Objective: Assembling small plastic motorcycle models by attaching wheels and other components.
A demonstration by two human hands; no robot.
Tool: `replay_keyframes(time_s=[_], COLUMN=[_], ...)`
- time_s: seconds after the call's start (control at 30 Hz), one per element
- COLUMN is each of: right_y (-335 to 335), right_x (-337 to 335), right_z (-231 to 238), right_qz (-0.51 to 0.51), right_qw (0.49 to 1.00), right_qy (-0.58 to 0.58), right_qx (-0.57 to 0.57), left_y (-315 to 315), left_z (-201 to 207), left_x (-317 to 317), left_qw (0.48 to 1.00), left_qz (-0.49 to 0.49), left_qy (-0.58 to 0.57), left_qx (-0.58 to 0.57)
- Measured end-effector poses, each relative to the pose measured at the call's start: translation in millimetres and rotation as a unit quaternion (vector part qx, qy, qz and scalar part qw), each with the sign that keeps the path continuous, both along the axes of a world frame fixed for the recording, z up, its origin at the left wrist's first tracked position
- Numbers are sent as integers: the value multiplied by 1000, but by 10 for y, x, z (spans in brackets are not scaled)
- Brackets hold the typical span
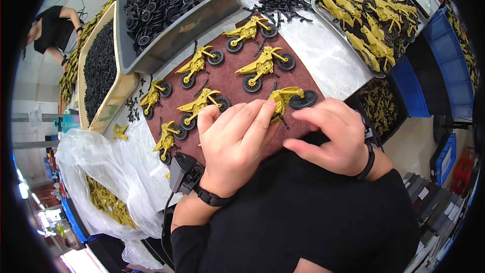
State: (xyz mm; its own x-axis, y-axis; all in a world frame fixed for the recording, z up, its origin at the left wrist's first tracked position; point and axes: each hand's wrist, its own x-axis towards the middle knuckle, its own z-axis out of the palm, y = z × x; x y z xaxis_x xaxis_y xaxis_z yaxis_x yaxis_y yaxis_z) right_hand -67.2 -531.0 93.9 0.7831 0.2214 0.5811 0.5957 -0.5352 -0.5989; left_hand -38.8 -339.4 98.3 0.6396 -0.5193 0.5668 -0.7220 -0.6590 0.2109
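Observation:
My left hand (237,139) has its fingers pressed together at a yellow toy motorcycle (285,92) near the front right of a dark red cloth. The fingers hide that motorcycle's rear part; one black spoked wheel (303,100) shows at its far end. Just right of it, my right hand (331,131) hovers with thumb and index finger spread apart, holding nothing I can see. Farther left and back on the cloth (225,78) lie several more yellow motorcycles with black wheels, such as one motorcycle (262,67) directly behind. Small black parts lie beside them.
A grey bin (184,28) of black wheels and a cream bin (118,60) of small black parts stand back left. Back right is a tray (348,40) piled with yellow motorcycles. A plastic bag (101,156) of yellow parts sits left. A person (53,30) is at far left.

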Motion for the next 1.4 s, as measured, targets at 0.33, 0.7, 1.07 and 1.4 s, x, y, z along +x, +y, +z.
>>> replay_keyframes(time_s=[0.33, 0.7, 1.07, 1.4], right_y=[173, 188, -23, -30], right_x=[-2, 12, 200, 120], right_z=[-169, -173, -307, -331], right_qz=[-49, -62, -95, 200], right_qw=[999, 997, 981, 933], right_qy=[4, -21, -104, 155], right_qx=[-4, 36, 129, 255], left_y=[-47, -121, -14, 110], left_z=[-101, -132, -47, 13], left_x=[-16, -44, -36, -86], left_qw=[998, 999, 992, 971], left_qz=[28, 19, -27, -108], left_qy=[-49, -24, 74, 156], left_qx=[13, -36, -99, -143])
